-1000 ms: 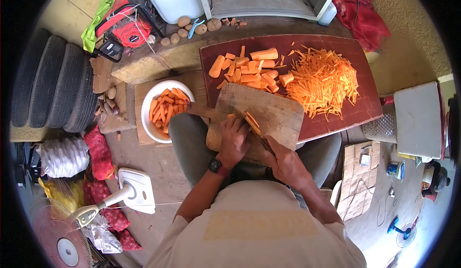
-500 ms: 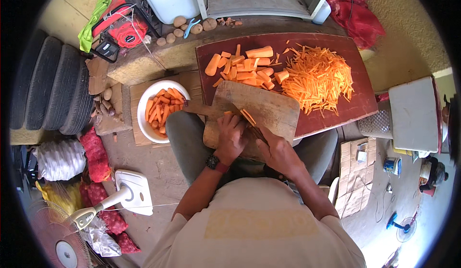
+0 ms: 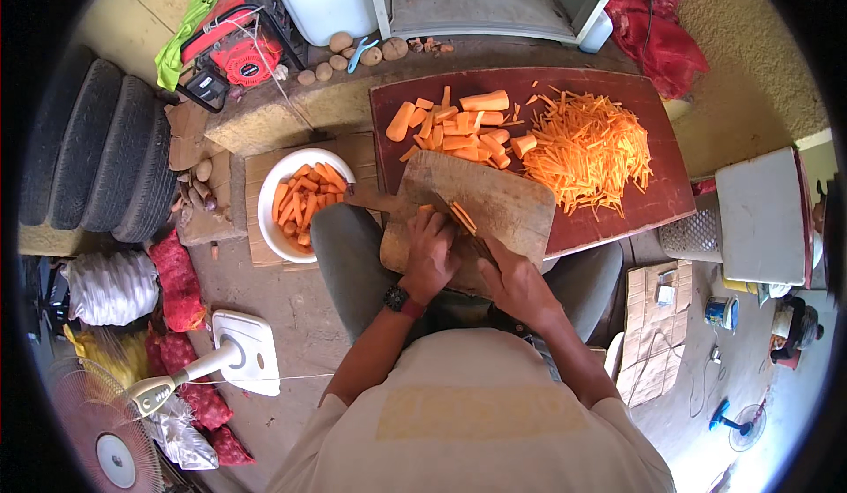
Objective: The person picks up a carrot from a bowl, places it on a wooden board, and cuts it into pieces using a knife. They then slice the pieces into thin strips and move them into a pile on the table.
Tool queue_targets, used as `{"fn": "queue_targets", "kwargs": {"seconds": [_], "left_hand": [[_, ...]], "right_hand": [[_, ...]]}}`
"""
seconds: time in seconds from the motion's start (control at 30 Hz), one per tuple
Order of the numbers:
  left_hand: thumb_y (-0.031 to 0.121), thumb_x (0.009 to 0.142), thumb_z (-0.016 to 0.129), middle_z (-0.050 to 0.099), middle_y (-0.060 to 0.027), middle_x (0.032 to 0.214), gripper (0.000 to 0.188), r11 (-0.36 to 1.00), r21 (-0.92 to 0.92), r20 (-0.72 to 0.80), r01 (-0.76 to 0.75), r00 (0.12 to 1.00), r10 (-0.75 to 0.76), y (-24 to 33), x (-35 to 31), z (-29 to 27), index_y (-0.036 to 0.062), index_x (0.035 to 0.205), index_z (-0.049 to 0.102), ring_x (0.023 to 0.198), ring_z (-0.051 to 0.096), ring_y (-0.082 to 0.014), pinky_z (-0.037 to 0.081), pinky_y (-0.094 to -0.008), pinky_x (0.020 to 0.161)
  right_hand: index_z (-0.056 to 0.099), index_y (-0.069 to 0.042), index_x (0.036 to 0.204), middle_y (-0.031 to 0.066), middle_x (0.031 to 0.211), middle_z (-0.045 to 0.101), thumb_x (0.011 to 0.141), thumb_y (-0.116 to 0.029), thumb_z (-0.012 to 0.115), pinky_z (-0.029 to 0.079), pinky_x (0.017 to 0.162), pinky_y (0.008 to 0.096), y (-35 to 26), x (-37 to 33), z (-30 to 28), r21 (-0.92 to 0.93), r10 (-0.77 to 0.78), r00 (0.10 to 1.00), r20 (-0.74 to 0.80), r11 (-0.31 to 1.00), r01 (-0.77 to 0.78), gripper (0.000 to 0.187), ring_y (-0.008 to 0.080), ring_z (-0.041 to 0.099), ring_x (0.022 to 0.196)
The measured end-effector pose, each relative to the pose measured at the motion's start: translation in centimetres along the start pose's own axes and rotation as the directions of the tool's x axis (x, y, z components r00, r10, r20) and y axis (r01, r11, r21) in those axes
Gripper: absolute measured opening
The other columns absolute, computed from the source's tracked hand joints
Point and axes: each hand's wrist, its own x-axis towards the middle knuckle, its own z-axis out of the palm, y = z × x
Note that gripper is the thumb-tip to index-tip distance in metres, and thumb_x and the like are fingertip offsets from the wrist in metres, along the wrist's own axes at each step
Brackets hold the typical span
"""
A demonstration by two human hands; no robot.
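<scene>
A wooden cutting board (image 3: 520,202) with a handle on its left side lies across my lap, its far edge at the low red table. My right hand (image 3: 520,286) is closed round the handle of a knife (image 3: 458,217), whose blade points up and left over the board. My left hand (image 3: 430,250) is closed on a carrot piece (image 3: 426,209), fingers bent close to the blade. Most of that piece is hidden under the fingers. Thin carrot strips (image 3: 464,217) lie along the blade's right side.
On the red table (image 3: 653,202) are peeled carrot chunks (image 3: 459,127) and a heap of shredded carrot (image 3: 591,153). A white basin (image 3: 266,219) of carrots stands left of my knee. A fan (image 3: 115,458), tires (image 3: 97,149) and red mesh sacks (image 3: 176,281) are farther left.
The view has shifted slightly, so the table and basin sit a little lower and to the right. Both hands keep nearly the same place on the board.
</scene>
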Motion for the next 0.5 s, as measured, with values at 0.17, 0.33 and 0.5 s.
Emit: {"fn": "queue_targets", "kwargs": {"seconds": [0.17,0.33,0.5], "left_hand": [[0.004,0.069,0.076,0.066,-0.0162,0.121,0.048,1.0,-0.008,0.017,-0.004,1.0,0.004,-0.6,-0.2,0.1,0.0011,0.117,0.073,0.126,0.056,-0.0435,0.044,-0.0548,0.101],[0.004,0.07,0.075,0.065,-0.0164,0.12,0.045,1.0,-0.011,0.022,-0.015,1.0,0.015,0.1,0.1,-0.3,0.0008,0.115,0.073,0.124,0.056,-0.0435,0.044,-0.0542,0.099],[0.003,0.071,0.074,0.065,-0.0169,0.119,0.041,1.0,-0.009,-0.005,-0.019,1.0,0.019,-0.2,0.1,-0.2,0.0007,0.112,0.073,0.123,0.056,-0.0438,0.044,-0.0554,0.1]], "right_hand": [[0.05,0.008,0.152,0.0388,0.102,0.072,0.107,-0.012,0.064,0.057,0.082,0.0597,-0.4,0.9,0.3,-0.01,0.083,0.995,0.052,0.997,-0.082,0.051,0.0579,0.071,0.097],[0.049,0.009,0.152,0.0394,0.104,0.072,0.108,-0.013,0.064,0.057,0.084,0.0608,-0.4,0.0,0.3,0.053,0.073,0.997,0.001,0.996,-0.073,0.052,0.0592,0.07,0.099],[0.053,0.009,0.149,0.0391,0.109,0.072,0.107,-0.011,0.065,0.059,0.088,0.0555,-0.1,0.5,0.5,0.067,0.094,0.996,0.011,0.993,-0.094,0.049,0.0572,0.071,0.106]]}}
